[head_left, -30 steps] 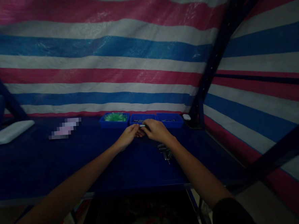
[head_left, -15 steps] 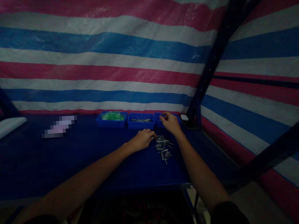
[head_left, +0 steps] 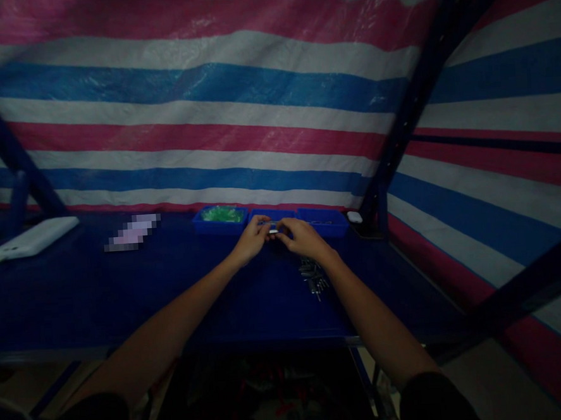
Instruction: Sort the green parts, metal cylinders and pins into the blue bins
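My left hand [head_left: 252, 240] and my right hand [head_left: 302, 236] meet just in front of the blue bins, fingers closed on a small bright metal piece [head_left: 273, 231] between their fingertips. Its exact kind is too small to make out. Below my right hand lies a loose pile of short metal pins and cylinders [head_left: 313, 276], partly covered by my right wrist. Behind the hands stands the middle blue bin [head_left: 280, 212], its contents mostly hidden. The right blue bin [head_left: 332, 230] has a few thin metal pieces inside.
A left blue bin [head_left: 215, 227] contains green-and-clear plastic material. A white device with a cable [head_left: 39, 237] and a blurred pinkish item [head_left: 134, 233] lie at the left of the blue table [head_left: 170, 267]. A small white case [head_left: 355, 217] sits by the right post [head_left: 390, 140].
My right hand has left the right bin and come over to my left hand. My left hand has lifted away from the pile, and both now hold the small piece together.
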Tool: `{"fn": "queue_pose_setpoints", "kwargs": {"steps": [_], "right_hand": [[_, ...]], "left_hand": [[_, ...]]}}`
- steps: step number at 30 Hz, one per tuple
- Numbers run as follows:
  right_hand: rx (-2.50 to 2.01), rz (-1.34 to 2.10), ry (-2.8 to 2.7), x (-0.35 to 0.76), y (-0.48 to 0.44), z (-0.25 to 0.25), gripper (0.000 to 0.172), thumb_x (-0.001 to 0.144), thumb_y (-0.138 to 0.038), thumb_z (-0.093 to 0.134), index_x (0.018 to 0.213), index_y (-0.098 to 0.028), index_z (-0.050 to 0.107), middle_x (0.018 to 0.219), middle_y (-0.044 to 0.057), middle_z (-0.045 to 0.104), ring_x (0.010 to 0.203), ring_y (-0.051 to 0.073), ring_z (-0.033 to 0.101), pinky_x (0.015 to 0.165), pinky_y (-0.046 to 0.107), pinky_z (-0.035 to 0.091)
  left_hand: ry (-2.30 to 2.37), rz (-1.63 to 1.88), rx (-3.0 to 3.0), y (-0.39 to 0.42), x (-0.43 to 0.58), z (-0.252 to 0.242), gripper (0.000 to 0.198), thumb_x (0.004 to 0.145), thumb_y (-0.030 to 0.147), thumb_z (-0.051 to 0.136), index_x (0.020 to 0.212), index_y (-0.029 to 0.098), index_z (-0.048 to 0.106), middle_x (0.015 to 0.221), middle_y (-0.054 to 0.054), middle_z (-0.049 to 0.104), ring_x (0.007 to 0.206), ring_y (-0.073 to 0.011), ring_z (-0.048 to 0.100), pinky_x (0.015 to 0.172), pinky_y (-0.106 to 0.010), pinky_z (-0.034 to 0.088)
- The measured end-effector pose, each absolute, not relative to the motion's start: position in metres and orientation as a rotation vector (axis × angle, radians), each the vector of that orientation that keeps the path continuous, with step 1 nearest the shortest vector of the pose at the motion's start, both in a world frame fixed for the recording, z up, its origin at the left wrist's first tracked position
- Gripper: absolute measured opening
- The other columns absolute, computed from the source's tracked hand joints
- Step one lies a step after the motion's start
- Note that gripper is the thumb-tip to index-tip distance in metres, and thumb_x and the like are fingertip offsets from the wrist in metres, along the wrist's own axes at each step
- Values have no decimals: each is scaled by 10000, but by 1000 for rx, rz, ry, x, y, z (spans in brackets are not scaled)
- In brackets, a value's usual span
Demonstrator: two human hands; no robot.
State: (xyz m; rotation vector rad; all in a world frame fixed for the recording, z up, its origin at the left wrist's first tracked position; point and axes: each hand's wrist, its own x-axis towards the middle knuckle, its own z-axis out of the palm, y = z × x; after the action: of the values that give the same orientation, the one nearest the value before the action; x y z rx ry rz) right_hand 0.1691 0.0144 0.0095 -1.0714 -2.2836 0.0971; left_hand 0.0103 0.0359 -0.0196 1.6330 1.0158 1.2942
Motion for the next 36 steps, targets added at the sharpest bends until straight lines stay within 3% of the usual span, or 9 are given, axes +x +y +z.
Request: {"fn": "queue_pose_setpoints", "kwargs": {"steps": [3,9,15,18,21,24,28,36], "right_hand": [[-1124,68,-2265,168,16,11,69,798,-227,493,802,-183,546,753,25,585,698,139,504,619,246,330],[-1192,295,-2142,167,21,8,300,882,-248,314,639,-179,476,609,-9,510,582,111,453,555,229,296],[-1052,340,-2076,165,21,5,161,847,-279,409,858,-181,536,691,-19,562,631,112,498,584,218,332],[-1074,247,-2088,166,21,5,191,854,-264,385,755,-183,526,654,-12,550,609,117,501,575,227,328],[-1080,88,-2012,169,21,8,220,869,-269,355,726,-188,501,637,-1,529,611,134,503,585,248,338],[-957,-101,-1760,174,17,14,186,881,-271,338,844,-186,499,743,29,546,702,154,521,646,272,377],[-844,-266,-1513,176,14,23,205,897,-269,317,985,-186,482,893,70,544,824,173,523,731,304,401],[-1188,-212,-1779,183,39,4,273,829,-293,452,1036,-138,541,959,121,548,879,222,511,798,344,397]], "left_hand": [[972,1290,1595,32,13,-18,123,822,230,475,918,153,466,589,31,545,547,-99,523,551,-216,382],[880,1320,1744,25,17,-13,168,719,239,601,840,146,531,666,21,565,652,-106,544,656,-240,403],[917,1341,1575,27,20,-19,212,771,351,542,776,139,521,625,7,565,587,-99,524,608,-236,406],[914,1288,1575,27,23,-24,276,810,406,473,785,135,523,624,-1,555,557,-94,504,571,-228,392],[906,1123,1780,21,26,-27,293,831,403,445,914,131,517,682,-18,571,578,-110,515,560,-238,395],[758,878,2303,7,28,-26,308,795,320,534,1054,155,514,857,-50,588,729,-148,543,662,-273,421],[571,665,2823,-13,33,-18,249,816,298,523,1045,217,576,1023,-65,548,958,-200,493,833,-330,377],[465,515,3017,-28,39,-10,192,832,327,516,978,268,625,1068,-47,519,938,-193,457,808,-313,351]]}}
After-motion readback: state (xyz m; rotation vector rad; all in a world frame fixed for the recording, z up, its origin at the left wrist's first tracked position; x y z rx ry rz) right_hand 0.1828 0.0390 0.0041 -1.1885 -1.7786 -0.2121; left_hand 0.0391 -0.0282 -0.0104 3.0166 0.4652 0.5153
